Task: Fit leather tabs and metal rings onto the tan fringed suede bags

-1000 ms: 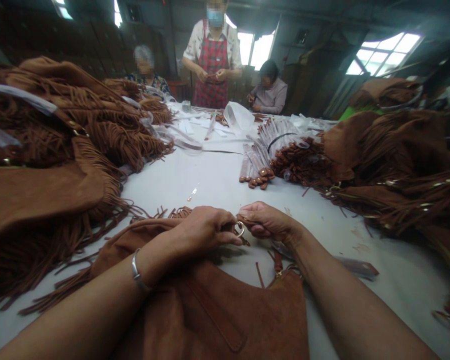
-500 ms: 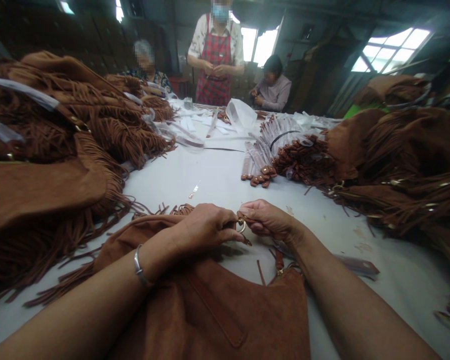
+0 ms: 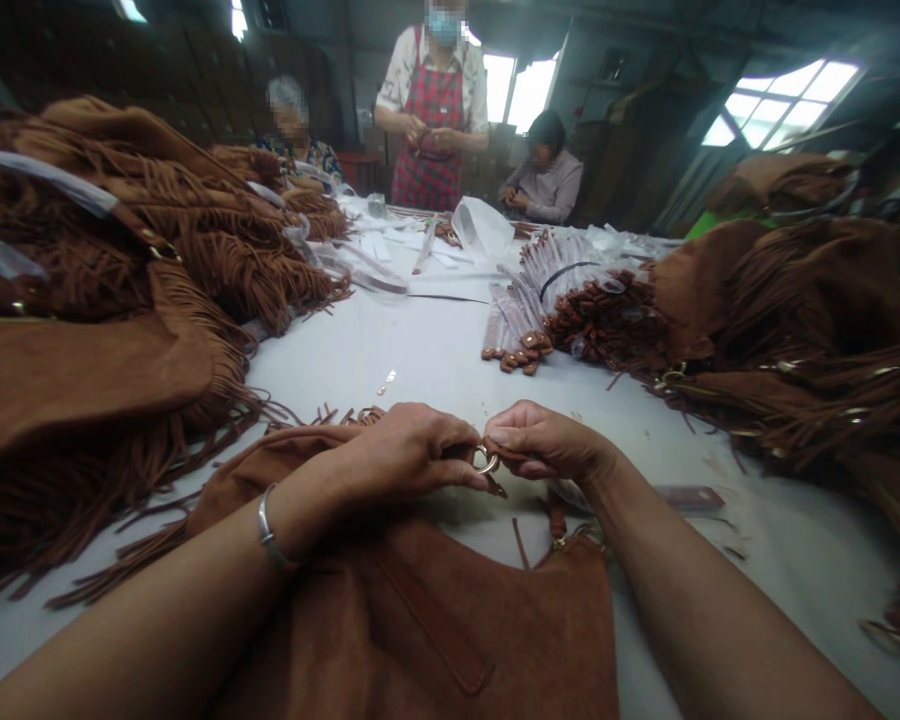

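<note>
A brown suede bag (image 3: 540,640) with fringe lies on the table right before me. Over its upper edge, my left hand (image 3: 416,450) is closed, thumb and fingers pinching a gold metal ring (image 3: 487,464). Close beside it, my right hand (image 3: 551,440) grips the end of a brown leather strap (image 3: 511,453), which meets the ring. Most of the strap is hidden by my fingers. Beneath my right wrist, another strap end (image 3: 557,512) joins the bag's right corner with gold hardware.
Fringed brown bags (image 3: 90,370) are heaped at left, and more bags (image 3: 787,290) at right. Plastic-wrapped straps (image 3: 516,325) lie bundled on the white table (image 3: 330,350). A co-worker in a checked apron (image 3: 429,130) stands at the far side, with two people seated nearby.
Both hands have shifted slightly to the right, still holding the ring and the strap. More of the ring's lower curve shows between them.
</note>
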